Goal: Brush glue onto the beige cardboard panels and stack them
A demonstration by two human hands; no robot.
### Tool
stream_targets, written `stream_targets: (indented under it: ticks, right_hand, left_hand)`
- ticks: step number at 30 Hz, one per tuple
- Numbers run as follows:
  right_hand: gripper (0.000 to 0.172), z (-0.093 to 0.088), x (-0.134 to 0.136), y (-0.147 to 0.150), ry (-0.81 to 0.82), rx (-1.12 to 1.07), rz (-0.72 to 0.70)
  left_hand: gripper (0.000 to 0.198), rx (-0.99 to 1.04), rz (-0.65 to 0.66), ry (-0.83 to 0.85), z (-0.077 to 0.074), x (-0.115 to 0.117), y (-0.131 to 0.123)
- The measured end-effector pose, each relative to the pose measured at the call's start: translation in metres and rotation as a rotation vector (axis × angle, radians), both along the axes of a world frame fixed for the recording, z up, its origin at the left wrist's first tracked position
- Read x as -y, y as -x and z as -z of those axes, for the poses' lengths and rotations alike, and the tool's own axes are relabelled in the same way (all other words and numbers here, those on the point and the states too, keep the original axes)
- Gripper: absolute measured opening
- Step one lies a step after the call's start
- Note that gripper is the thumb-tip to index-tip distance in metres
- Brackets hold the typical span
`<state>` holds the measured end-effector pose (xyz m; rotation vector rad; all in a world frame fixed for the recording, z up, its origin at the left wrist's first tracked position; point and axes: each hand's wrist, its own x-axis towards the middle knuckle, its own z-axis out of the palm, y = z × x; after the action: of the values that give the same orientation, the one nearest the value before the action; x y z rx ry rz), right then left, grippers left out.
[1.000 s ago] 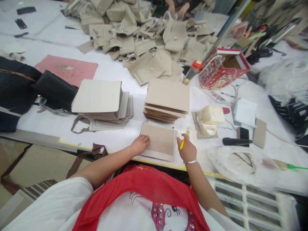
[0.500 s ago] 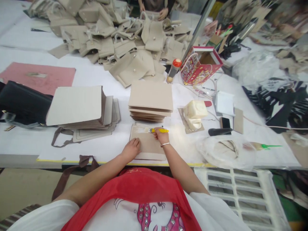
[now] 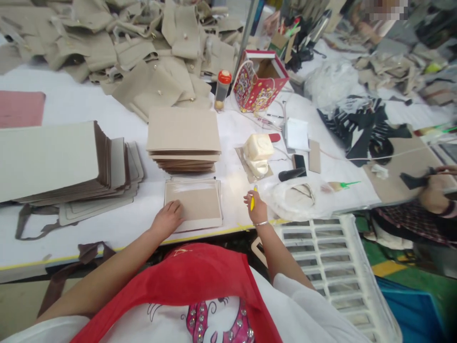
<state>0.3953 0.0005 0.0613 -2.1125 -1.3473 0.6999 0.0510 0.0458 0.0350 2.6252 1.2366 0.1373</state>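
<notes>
My left hand [image 3: 167, 216] lies with its fingers flat on the left edge of a beige panel [image 3: 200, 207], holding nothing. White streaks run along the panel's far edge, and more sheets show beneath it. To the right of the panel, my right hand [image 3: 257, 209] is closed around a brush with a yellow handle [image 3: 253, 200]; its bristles are hard to make out. Beyond the right hand, a cream-white tub [image 3: 258, 146] stands on a scrap of board. Behind the panel rises a stack of beige panels [image 3: 183, 131].
A taller stack of boards [image 3: 50, 155] stands at left. At the back lie heaped beige bag pieces [image 3: 153, 85], a red-capped bottle [image 3: 223, 90] and a red paper bag [image 3: 257, 83]. A clear plastic bag [image 3: 300, 195] lies right of my hand. Another person's arm [image 3: 433, 193] appears at far right.
My right hand has lifted the brush off the panel and moved right, towards the tub. My left hand stays on the panel. The view has swung to the right.
</notes>
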Motion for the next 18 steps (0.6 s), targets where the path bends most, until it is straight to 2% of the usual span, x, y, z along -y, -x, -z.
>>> stream_targets:
  ticks: [3, 5, 8, 11, 14, 18]
  right_hand:
    - [0.029, 0.029, 0.023, -0.001, 0.032, 0.349, -0.153]
    - [0.029, 0.047, 0.03, 0.002, -0.007, 0.468, -0.219]
    - [0.03, 0.065, 0.028, 0.002, -0.06, 0.576, -0.164]
    - [0.029, 0.074, 0.022, -0.004, -0.014, 0.649, -0.08]
    - [0.024, 0.078, 0.017, -0.013, 0.052, 0.693, -0.089]
    - [0.022, 0.077, 0.013, -0.021, 0.035, 0.706, -0.123]
  left_hand:
    - [0.037, -0.009, 0.008, -0.017, -0.001, 0.001, -0.002]
    - [0.038, -0.025, 0.009, -0.035, -0.001, 0.001, -0.004]
    - [0.036, -0.039, -0.005, -0.061, 0.001, 0.002, -0.005]
    - [0.034, -0.05, -0.011, -0.085, 0.001, 0.003, -0.007]
    - [0.033, -0.068, 0.003, -0.098, 0.0, 0.003, -0.008]
    - [0.033, -0.075, -0.004, -0.088, -0.004, 0.003, -0.008]
